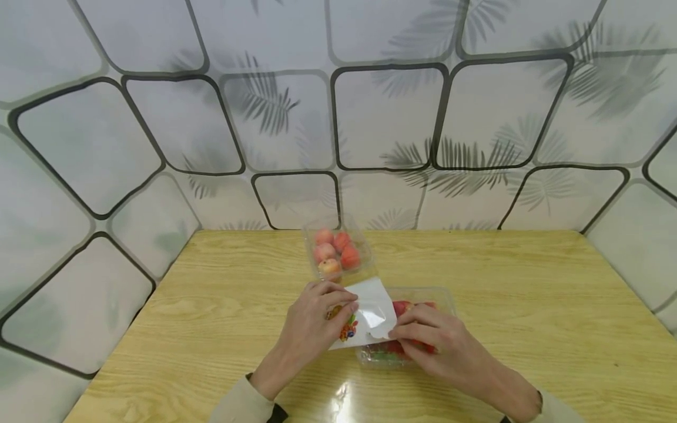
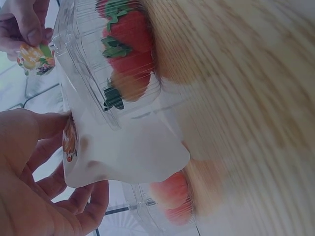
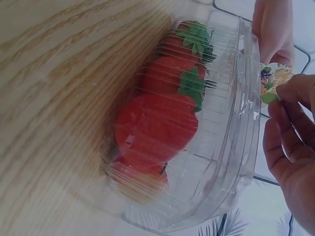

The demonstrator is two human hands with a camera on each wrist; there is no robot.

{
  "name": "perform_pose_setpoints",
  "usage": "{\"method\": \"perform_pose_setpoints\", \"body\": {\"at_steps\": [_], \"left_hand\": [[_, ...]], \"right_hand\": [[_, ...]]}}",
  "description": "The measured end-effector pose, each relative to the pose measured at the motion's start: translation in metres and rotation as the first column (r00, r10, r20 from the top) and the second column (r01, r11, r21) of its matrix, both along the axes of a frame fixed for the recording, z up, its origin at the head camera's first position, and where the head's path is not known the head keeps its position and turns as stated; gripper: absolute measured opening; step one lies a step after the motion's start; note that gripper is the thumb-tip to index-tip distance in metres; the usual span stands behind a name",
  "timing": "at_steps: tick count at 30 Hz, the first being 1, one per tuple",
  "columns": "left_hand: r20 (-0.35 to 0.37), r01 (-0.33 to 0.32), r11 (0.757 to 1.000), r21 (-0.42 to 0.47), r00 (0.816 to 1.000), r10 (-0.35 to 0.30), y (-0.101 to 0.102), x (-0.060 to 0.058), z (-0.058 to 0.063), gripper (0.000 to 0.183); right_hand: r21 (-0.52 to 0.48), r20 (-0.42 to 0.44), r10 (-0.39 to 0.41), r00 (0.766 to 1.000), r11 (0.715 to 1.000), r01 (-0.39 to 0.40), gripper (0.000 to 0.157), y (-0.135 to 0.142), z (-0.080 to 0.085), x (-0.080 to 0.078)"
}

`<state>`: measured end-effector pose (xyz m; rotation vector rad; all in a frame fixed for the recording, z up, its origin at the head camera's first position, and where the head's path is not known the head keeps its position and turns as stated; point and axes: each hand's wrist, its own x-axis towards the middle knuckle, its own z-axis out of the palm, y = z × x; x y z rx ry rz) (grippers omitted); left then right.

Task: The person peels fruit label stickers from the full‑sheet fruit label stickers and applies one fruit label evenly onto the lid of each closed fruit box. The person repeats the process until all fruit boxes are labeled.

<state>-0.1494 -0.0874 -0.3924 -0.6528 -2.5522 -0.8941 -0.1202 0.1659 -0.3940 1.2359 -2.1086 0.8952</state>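
My left hand (image 1: pixel 317 314) holds a white sticker sheet (image 1: pixel 370 299) printed with colourful fruit, its thumb on top. In the left wrist view the sheet (image 2: pixel 128 147) bends beside the box. My right hand (image 1: pixel 444 338) pinches a fruit-printed sticker (image 2: pixel 37 59) between thumb and fingers at the sheet's right side. Whether that sticker is still joined to the sheet, I cannot tell. Beneath the right hand stands a clear plastic box (image 1: pixel 444 296) of strawberries (image 3: pixel 155 128), partly covered by the hand and sheet. A red-and-yellow fruit (image 3: pixel 138 182) lies at one end inside.
Behind the hands, a second clear plastic box (image 1: pixel 365 247) holds several round pinkish-red fruits (image 1: pixel 324 252). Both boxes stand on a wood-grain table (image 1: pixel 227 282). A patterned wall covering (image 1: pixel 386 117) rises at the table's back and sides.
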Motion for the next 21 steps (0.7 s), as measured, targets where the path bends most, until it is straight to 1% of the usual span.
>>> {"method": "perform_pose_setpoints", "body": {"at_steps": [5,9,14,16,18,21], "left_hand": [[-0.004,0.003,1.0,0.009,1.0,-0.003,-0.003,0.0,-0.001,0.01],[0.002,0.007,1.0,0.019,1.0,-0.007,-0.007,0.0,-0.002,0.01],[0.026,0.004,0.999,0.041,1.0,-0.006,-0.014,-0.001,-0.001,0.009],[0.03,-0.003,0.999,0.045,1.0,0.002,-0.018,-0.001,0.0,0.01],[0.033,-0.006,0.999,0.047,0.999,0.004,-0.024,0.0,0.0,0.01],[0.04,-0.002,0.999,0.045,0.999,0.0,-0.036,0.001,0.001,0.012]], "right_hand": [[-0.022,-0.01,0.005,1.0,1.0,-0.006,0.031,0.0,0.001,0.0],[-0.054,-0.042,0.027,0.999,0.998,-0.029,0.026,-0.001,0.0,-0.001],[-0.096,-0.079,0.052,0.996,0.994,-0.059,0.023,-0.001,-0.001,-0.002],[-0.11,-0.079,0.054,0.995,0.992,-0.063,0.022,-0.001,0.0,-0.003],[-0.12,-0.062,0.048,0.997,0.991,-0.055,0.021,0.001,0.001,-0.003],[-0.124,-0.027,0.022,0.999,0.992,-0.026,0.02,0.004,0.003,-0.002]]}}
